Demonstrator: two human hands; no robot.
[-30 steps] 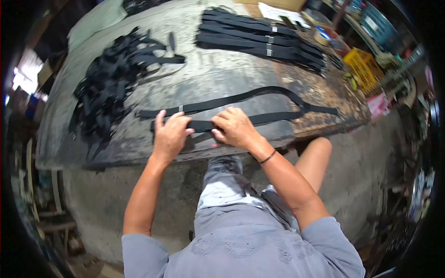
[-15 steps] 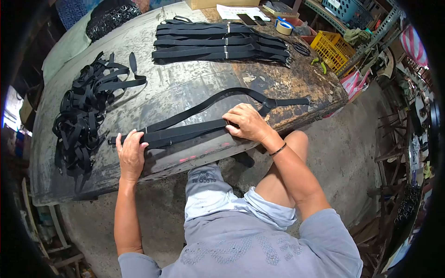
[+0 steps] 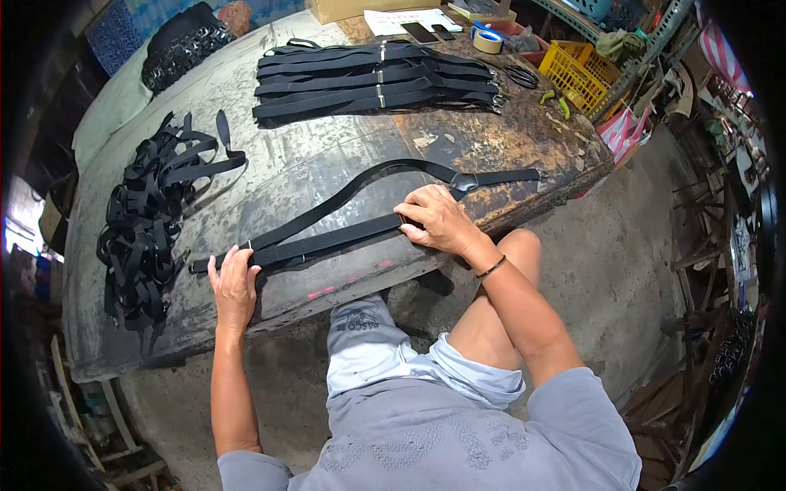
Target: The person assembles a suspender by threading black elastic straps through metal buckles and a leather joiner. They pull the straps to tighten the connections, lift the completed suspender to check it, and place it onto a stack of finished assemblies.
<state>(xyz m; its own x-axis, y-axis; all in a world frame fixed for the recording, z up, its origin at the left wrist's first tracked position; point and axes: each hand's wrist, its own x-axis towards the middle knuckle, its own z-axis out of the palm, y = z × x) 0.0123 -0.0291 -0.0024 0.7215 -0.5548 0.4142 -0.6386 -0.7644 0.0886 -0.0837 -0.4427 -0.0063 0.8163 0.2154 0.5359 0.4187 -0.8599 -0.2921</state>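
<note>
A pair of black suspenders (image 3: 352, 235) lies along the near edge of the worktable, one strap curving away to a joining patch (image 3: 464, 183) and a short end at the right. My left hand (image 3: 235, 282) pinches the straps near their left end, beside a metal clip. Farther right, my right hand (image 3: 434, 217) grips the nearer strap just below the patch; its fingertips are bent round the strap. A small metal slider shows on the straps between my hands.
Folded black suspenders (image 3: 377, 82) are stacked at the table's far side. A tangled pile of black straps (image 3: 143, 229) lies left. Behind are phones (image 3: 419, 33), paper (image 3: 401, 20), tape (image 3: 487, 39), dark scissors (image 3: 521, 77), green-handled cutters (image 3: 557, 103) and a yellow basket (image 3: 580, 75).
The view has shifted slightly. Both hands stay on the suspenders in nearly the same places, and the near straps now lie closer together, overlapping more.
</note>
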